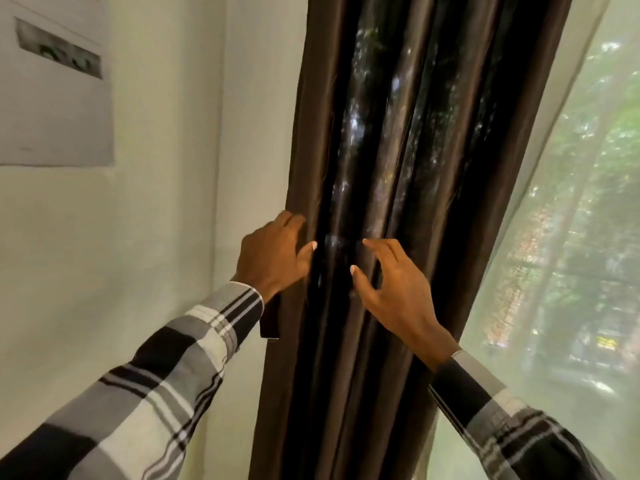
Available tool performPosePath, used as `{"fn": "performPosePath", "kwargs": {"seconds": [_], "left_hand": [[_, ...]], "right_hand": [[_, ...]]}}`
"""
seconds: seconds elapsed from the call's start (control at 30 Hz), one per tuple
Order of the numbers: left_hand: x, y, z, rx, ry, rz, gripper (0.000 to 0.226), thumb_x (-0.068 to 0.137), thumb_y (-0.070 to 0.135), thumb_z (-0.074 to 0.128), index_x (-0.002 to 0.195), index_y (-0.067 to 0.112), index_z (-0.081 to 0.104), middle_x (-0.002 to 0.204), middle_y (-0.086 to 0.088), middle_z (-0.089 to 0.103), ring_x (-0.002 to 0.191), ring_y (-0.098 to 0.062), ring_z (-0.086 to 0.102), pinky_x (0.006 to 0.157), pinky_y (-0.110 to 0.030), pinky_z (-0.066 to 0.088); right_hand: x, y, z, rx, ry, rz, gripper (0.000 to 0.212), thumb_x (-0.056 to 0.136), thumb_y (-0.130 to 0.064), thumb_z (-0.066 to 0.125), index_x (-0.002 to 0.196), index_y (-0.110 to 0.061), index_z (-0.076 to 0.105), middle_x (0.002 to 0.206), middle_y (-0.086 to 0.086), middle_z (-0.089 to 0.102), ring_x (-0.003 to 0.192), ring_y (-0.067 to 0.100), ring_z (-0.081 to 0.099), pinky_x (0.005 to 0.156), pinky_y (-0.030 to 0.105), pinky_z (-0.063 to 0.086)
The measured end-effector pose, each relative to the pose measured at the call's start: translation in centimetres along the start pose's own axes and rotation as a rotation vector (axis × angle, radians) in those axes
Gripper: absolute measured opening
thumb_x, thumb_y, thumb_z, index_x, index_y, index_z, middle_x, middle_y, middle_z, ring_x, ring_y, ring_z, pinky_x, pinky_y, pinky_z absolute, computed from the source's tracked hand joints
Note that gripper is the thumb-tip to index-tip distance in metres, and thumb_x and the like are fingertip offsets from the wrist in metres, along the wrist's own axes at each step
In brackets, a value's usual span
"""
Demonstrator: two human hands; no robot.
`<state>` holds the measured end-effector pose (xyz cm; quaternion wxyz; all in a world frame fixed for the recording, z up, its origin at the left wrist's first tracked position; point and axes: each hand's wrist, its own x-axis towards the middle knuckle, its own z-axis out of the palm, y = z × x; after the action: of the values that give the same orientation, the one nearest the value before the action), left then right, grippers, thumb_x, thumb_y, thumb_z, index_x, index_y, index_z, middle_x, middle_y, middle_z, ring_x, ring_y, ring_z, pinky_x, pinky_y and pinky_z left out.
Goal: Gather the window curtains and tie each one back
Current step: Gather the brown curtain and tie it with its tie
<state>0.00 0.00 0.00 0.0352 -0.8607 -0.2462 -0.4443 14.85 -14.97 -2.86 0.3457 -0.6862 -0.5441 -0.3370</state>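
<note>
While the dark brown pleated satin curtain [381, 188] is hanging bunched at twelve o'clock, I'm seeing no tie on it. My left hand [273, 258] is pressing its nine o'clock edge with relaxed fingers, and my right hand [394, 289] is hovering spread, gripping nothing.

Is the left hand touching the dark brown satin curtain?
Touching. The head view shows the left hand with fingers pressed on the dark brown satin curtain's left edge fold.

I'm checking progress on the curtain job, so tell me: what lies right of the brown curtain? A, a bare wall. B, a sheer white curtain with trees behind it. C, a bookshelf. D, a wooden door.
B: a sheer white curtain hangs right of the gathered brown curtain, with green trees showing through it.
</note>
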Motion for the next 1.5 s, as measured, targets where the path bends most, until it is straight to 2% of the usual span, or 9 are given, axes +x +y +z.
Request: {"fn": "performPosePath", "kwargs": {"seconds": [0.13,0.23,0.47,0.73,0.9,1.03,1.17,1.37,1.5], "left_hand": [[2.3,0.0,3.3,-0.079,-0.030,-0.175,0.083,0.083,0.061,0.059,0.146,0.016,0.028,0.147,-0.008,0.037,0.113,-0.030,0.059,0.088,-0.043,0.052],[3.6,-0.6,5.3,-0.130,-0.013,-0.233,0.092,0.079,0.064,0.062,0.148,0.017,0.023,0.149,-0.009,0.032,0.116,-0.032,0.058,0.091,-0.043,0.053],[5.7,-1.7,10.0,-0.367,0.021,-0.353,0.065,0.082,0.031,0.069,0.138,0.014,0.040,0.127,-0.008,0.056,0.108,-0.030,0.062,0.090,-0.045,0.055],[3.4,-2.6,14.8,-0.667,-0.029,-0.281,0.030,0.082,0.013,0.068,0.112,0.018,0.063,0.094,0.000,0.068,0.078,-0.012,0.065,0.065,-0.011,0.050],[0.7,-3.8,17.7,-0.754,-0.066,-0.251,0.032,0.085,0.009,0.066,0.115,0.020,0.065,0.095,0.004,0.072,0.078,-0.001,0.065,0.069,-0.009,0.052],[-1.6,-3.8,19.9,-0.771,-0.139,-0.229,0.019,0.086,0.008,0.055,0.103,0.013,0.064,0.089,-0.001,0.070,0.078,-0.011,0.067,0.071,-0.034,0.058],[-3.0,-2.8,20.5,-0.816,-0.155,-0.243,0.016,0.087,0.003,0.053,0.095,0.012,0.064,0.082,-0.003,0.066,0.072,-0.014,0.064,0.068,-0.038,0.056],[-4.2,-0.5,20.4,-0.820,-0.162,-0.281,0.038,0.086,0.065,0.052,0.101,0.031,0.063,0.090,0.014,0.068,0.077,0.000,0.065,0.067,-0.023,0.056],[-3.4,-0.5,20.7,-0.666,-0.139,-0.361,0.025,0.087,0.049,0.060,0.100,0.028,0.065,0.083,0.010,0.068,0.070,-0.010,0.066,0.062,-0.028,0.057]], "right_hand": [[1.6,3.3,2.2,0.046,0.095,0.042,0.041,0.091,-0.036,0.063,0.128,-0.018,0.056,0.122,-0.006,0.055,0.088,0.002,0.056,0.072,0.026,0.055],[2.4,4.7,4.4,0.148,0.207,0.158,0.052,0.089,-0.037,0.067,0.133,-0.015,0.051,0.130,-0.003,0.051,0.102,-0.002,0.050,0.079,0.010,0.044],[2.8,5.1,9.8,0.247,0.234,0.461,0.086,0.080,-0.051,0.074,0.147,-0.021,0.031,0.145,-0.002,0.041,0.124,0.014,0.051,0.090,0.026,0.044],[3.7,5.9,14.7,0.300,0.143,0.236,0.014,0.087,-0.017,0.070,0.099,-0.013,0.066,0.090,-0.005,0.064,0.075,0.004,0.059,0.063,0.012,0.046],[2.1,6.4,16.8,0.245,0.202,0.333,0.009,0.088,-0.015,0.069,0.083,-0.012,0.063,0.073,-0.006,0.058,0.057,0.000,0.051,0.053,0.008,0.036],[-0.9,5.7,18.3,0.253,0.193,0.419,0.013,0.088,-0.013,0.070,0.079,-0.016,0.061,0.071,-0.009,0.054,0.057,-0.001,0.051,0.052,0.008,0.035],[-3.7,4.4,19.4,0.308,0.128,0.470,0.003,0.088,-0.012,0.069,0.090,-0.015,0.068,0.077,-0.012,0.059,0.065,0.001,0.057,0.056,0.009,0.040],[-7.0,3.8,20.1,0.364,0.031,0.390,0.011,0.092,-0.019,0.063,0.097,-0.010,0.067,0.086,-0.003,0.068,0.074,0.001,0.064,0.066,0.012,0.051],[-7.9,4.2,18.8,0.340,-0.100,0.270,0.007,0.091,-0.018,0.064,0.095,-0.013,0.065,0.089,-0.003,0.066,0.072,0.002,0.061,0.066,0.014,0.050]]}}
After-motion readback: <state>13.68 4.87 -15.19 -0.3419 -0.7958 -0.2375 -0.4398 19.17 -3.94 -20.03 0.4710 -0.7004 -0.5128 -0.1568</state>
